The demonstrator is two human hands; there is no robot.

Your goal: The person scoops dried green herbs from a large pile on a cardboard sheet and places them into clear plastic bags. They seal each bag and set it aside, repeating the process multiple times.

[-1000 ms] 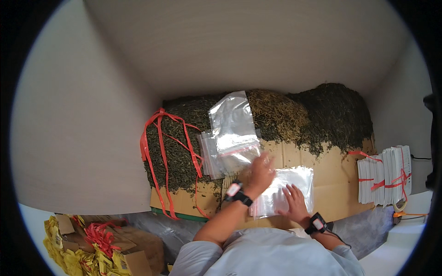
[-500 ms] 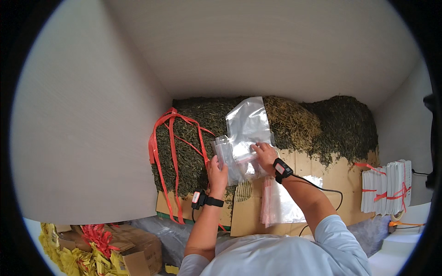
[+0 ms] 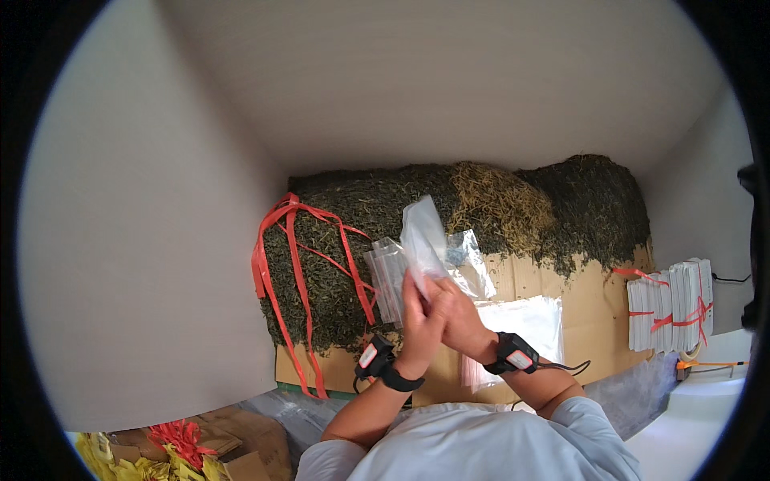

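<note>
Both hands meet at the middle over the cardboard, closed on the lower end of a clear plastic bag point(image 3: 423, 232) that stands up narrow and gathered. My left hand point(image 3: 419, 325) grips it from the left, fingers pointing away from me. My right hand point(image 3: 461, 317) presses against it from the other side; its fingertips are partly hidden. Behind the held bag, a flat clear bag point(image 3: 387, 276) lies on the dark dried leaves point(image 3: 337, 264). Another shiny clear bag point(image 3: 473, 264) lies to its right. A stack of clear bags point(image 3: 529, 325) rests nearer, partly behind my right wrist.
Lighter brown dried stems point(image 3: 497, 204) lie among the leaf heap, which spreads over cardboard point(image 3: 593, 321). Red ribbons point(image 3: 297, 256) drape over the left side. A bundle of white flat packs point(image 3: 670, 309), tied with red ribbon, stands at right. Pale walls point(image 3: 449, 88) enclose the back and sides.
The large bag, spread out before, is now narrowed and upright between my hands. My left hand has moved right and my right hand nearer, so they now touch.
</note>
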